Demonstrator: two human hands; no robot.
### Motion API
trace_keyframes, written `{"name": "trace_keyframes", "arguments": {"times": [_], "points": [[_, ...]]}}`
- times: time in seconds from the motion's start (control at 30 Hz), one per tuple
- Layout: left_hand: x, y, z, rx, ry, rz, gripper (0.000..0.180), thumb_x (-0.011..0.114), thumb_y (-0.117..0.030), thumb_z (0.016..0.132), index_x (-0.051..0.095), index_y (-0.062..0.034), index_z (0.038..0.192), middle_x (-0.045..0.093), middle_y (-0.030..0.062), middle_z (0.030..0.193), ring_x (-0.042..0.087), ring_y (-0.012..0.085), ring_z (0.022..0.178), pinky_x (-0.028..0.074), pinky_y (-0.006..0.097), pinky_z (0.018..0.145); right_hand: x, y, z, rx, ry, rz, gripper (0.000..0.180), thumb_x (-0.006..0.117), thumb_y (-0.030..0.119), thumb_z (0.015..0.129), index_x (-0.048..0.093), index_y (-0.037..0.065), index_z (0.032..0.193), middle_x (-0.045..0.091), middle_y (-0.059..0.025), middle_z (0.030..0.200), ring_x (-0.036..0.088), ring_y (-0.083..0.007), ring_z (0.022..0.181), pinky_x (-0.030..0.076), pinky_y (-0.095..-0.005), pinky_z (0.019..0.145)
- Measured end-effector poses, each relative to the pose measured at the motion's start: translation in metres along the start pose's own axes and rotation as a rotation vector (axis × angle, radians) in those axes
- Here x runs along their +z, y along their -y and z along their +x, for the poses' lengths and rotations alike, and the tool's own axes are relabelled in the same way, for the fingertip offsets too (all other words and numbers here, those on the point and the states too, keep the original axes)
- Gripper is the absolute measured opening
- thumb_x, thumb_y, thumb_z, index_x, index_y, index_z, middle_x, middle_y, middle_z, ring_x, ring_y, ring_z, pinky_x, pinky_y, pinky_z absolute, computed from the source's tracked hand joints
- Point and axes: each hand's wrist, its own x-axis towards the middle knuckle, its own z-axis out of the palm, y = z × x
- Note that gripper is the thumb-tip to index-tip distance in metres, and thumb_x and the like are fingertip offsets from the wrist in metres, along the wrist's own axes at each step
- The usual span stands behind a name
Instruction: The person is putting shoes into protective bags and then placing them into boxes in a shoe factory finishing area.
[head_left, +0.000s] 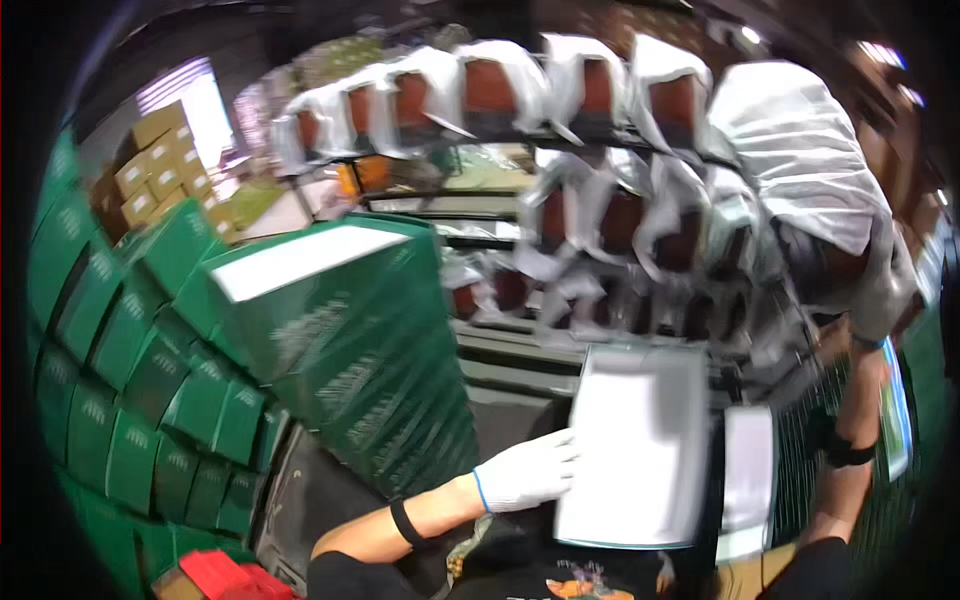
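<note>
My left hand [527,472], in a white knit glove with a blue cuff, grips the left edge of an open box [638,445] with a white inside and a green rim. My right hand [882,290], gloved too and blurred, is raised at the far right. It holds the side of a large bundle in white wrapping [800,150], with a dark brown underside; it looks like a wrapped shoe. Beyond the box, a rack [480,205] carries rows of similar white-wrapped brown shoes [490,85]. The right fingers are partly hidden behind the bundle.
A tall stack of green boxes [350,350] stands left of the open box, the top one showing white. More green boxes [140,455] are piled farther left. Brown cartons [160,165] stand at the back left. A narrow white-topped piece [747,470] lies right of the box.
</note>
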Motion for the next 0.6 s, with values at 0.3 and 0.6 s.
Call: {"name": "trace_keyframes", "arguments": {"times": [0.3,0.6], "points": [[0.035,0.002,0.036,-1.084,-0.866,-2.144,0.060,0.053,-0.034,0.114,0.048,-0.0007,0.163,0.061,0.0187,0.157,0.061,0.0320,0.143,0.055,0.045,0.114,-0.040,0.088,-0.201,-0.407,1.028,0.055,0.055,0.092,0.049,0.086,0.078,0.003,0.113,0.067,-0.0061,0.074,0.068,-0.0285,0.063,0.057,-0.0396,0.064],[0.117,0.022,0.087,-0.976,-0.044,-0.018,0.036,0.079,-0.030,0.080,0.080,0.0042,0.093,0.073,0.0302,0.092,0.076,0.0477,0.089,0.062,0.052,0.092,0.006,0.086,-0.100,0.150,1.414,-0.160,0.015,0.085,0.018,0.088,0.083,0.007,0.098,0.077,-0.0130,0.081,0.076,-0.0291,0.071,0.060,-0.0379,0.067]]}}
